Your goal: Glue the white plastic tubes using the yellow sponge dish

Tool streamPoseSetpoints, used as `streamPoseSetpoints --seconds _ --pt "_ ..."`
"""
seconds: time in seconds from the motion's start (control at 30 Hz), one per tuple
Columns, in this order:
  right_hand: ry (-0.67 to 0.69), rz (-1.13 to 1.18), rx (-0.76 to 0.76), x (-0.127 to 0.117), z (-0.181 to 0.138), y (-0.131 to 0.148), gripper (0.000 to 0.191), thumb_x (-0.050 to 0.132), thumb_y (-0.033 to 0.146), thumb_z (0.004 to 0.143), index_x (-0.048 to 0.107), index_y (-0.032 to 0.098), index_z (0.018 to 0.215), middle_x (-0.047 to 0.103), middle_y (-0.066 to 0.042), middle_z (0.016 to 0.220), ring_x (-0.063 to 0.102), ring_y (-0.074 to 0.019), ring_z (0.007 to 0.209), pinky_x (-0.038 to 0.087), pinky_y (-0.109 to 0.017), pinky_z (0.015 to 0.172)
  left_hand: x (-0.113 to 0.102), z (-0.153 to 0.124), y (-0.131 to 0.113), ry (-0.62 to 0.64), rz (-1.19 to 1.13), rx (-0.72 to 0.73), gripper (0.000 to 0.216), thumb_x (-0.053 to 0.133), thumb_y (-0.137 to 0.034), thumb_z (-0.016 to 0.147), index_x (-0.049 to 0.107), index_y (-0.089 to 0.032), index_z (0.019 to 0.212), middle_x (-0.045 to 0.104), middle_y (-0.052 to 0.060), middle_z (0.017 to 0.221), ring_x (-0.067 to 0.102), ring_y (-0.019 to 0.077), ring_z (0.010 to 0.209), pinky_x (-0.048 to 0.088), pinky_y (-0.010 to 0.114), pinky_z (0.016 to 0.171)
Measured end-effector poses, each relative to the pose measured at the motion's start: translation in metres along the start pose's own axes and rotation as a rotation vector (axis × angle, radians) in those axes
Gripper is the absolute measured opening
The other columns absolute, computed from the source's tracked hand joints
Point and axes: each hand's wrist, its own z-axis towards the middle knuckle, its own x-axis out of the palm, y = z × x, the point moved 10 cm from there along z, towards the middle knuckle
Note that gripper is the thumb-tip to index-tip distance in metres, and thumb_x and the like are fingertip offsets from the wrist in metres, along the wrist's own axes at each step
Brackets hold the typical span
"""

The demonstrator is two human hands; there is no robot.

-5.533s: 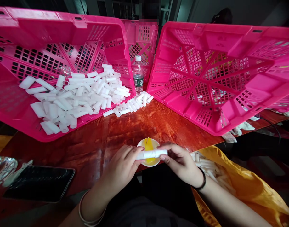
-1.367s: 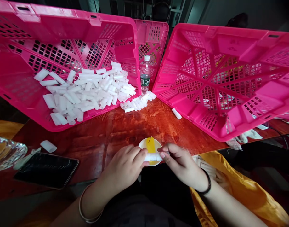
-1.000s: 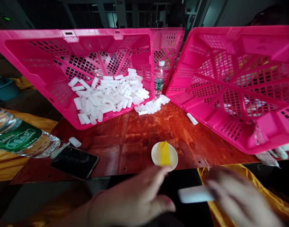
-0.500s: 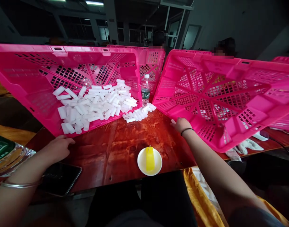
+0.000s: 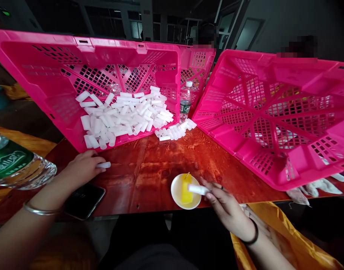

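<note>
My left hand [image 5: 83, 167] rests over the table's left side, its fingers closed on a short white plastic tube [image 5: 103, 165]. My right hand [image 5: 228, 206] pinches another white plastic tube [image 5: 198, 189], whose far end is over a small white bowl [image 5: 176, 200]. In that bowl lies a yellow block [image 5: 186, 195] with a thin piece sticking up from its top; whether the tube touches it I cannot tell. Many more white tubes [image 5: 127, 114] are heaped in the tilted pink crate [image 5: 59, 105], and several spill onto the table [image 5: 138, 165] by its right corner.
A second pink crate [image 5: 259, 112] leans on its side at the right. A water bottle [image 5: 185, 103] stands between the crates. On the left are a large bottle [image 5: 17, 161] and a phone [image 5: 86, 200]. White gloves [image 5: 315, 187] lie at the right edge.
My right hand has come from the right crate's near edge to the bowl, carrying a white tube. My left hand has moved slightly right, and a tube now shows in its fingers.
</note>
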Motion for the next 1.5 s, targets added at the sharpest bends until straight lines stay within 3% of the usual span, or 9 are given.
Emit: streamPoseSetpoints --seconds 0.2,0.37,0.57,0.73,0.9,1.03,1.13,1.3,1.5 --pt "0.015 -0.092 -0.173 0.011 0.004 0.019 0.029 0.048 0.012 0.092 0.064 0.024 0.113 0.066 -0.011 0.101 0.065 -0.0219 0.098 0.058 -0.035 0.079 -0.001 -0.008 -0.115 -0.11 -0.431 0.25 0.017 0.055 -0.035 0.083 0.062 -0.02 0.088 0.064 0.005 0.092 0.06 0.0221 0.088 0.048 0.033 0.083" --pt "0.03 0.027 0.072 0.014 -0.004 -0.005 0.029 0.052 0.02 0.093 0.056 0.022 0.121 0.066 -0.011 0.106 0.066 -0.0212 0.097 0.058 -0.036 0.082 0.005 -0.027 -0.175 -0.22 -0.85 0.323 0.017 0.061 -0.032 0.081 0.062 -0.022 0.094 0.063 0.007 0.104 0.061 0.0217 0.098 0.051 0.032 0.08" --pt "0.02 -0.02 -0.135 0.014 -0.01 0.014 0.029 0.052 0.013 0.09 0.062 0.024 0.114 0.062 -0.011 0.104 0.062 -0.0223 0.102 0.057 -0.036 0.082 0.016 -0.021 -0.177 -0.233 -0.707 0.256 0.015 0.048 -0.014 0.082 0.058 -0.021 0.091 0.063 0.004 0.091 0.062 0.0192 0.084 0.052 0.034 0.079" --pt "0.03 0.061 0.041 0.012 -0.005 0.001 0.029 0.052 0.023 0.093 0.058 0.023 0.122 0.068 -0.011 0.107 0.065 -0.0224 0.1 0.056 -0.04 0.087 0.031 -0.015 -0.175 -0.116 -0.314 0.248 0.041 0.039 0.001 0.074 0.062 -0.017 0.103 0.063 0.012 0.1 0.06 0.027 0.097 0.048 0.045 0.09" --pt "-0.086 0.059 0.02 -0.001 0.01 -0.003 0.024 0.053 0.023 0.093 0.064 0.023 0.114 0.069 -0.01 0.106 0.065 -0.0216 0.1 0.057 -0.038 0.085 0.027 -0.022 -0.192 -0.127 -0.464 0.299 0.022 0.046 -0.023 0.09 0.052 -0.018 0.111 0.058 0.012 0.114 0.057 0.0282 0.11 0.048 0.045 0.094" --pt "0.009 -0.029 -0.157 0.009 0.018 0.004 0.025 0.056 0.015 0.09 0.065 0.023 0.112 0.066 -0.01 0.105 0.064 -0.0208 0.099 0.056 -0.036 0.084 0.031 -0.034 -0.225 -0.08 -0.674 0.439 0.078 0.076 -0.061 0.063 0.044 -0.019 0.12 0.046 0.019 0.135 0.049 0.0347 0.124 0.046 0.048 0.099" --pt "0.057 -0.001 -0.19 0.013 0.016 0.005 0.022 0.055 0.013 0.089 0.065 0.024 0.106 0.065 -0.008 0.101 0.063 -0.0205 0.097 0.055 -0.037 0.083 0.032 -0.037 -0.24 -0.116 -0.7 0.468 0.087 0.084 -0.06 0.047 0.047 -0.018 0.114 0.044 0.023 0.138 0.044 0.0397 0.127 0.042 0.055 0.101" --pt "0.075 0.119 0.08 0.014 0.011 -0.015 0.023 0.051 0.022 0.093 0.058 0.021 0.116 0.068 -0.009 0.098 0.067 -0.0193 0.088 0.057 -0.034 0.077 0.031 -0.031 -0.248 -0.112 -0.709 0.447 0.085 0.089 -0.042 0.05 0.045 -0.019 0.119 0.056 0.017 0.125 0.053 0.0364 0.117 0.043 0.053 0.098" --pt "0.018 -0.059 -0.326 0.009 -0.003 0.025 0.027 0.057 0.006 0.086 0.063 0.022 0.107 0.064 -0.009 0.1 0.063 -0.0206 0.095 0.056 -0.036 0.079 0.017 -0.035 -0.241 -0.18 -0.649 0.506 0.065 0.075 -0.05 0.069 0.045 -0.016 0.115 0.045 0.021 0.134 0.04 0.0377 0.13 0.039 0.053 0.103"
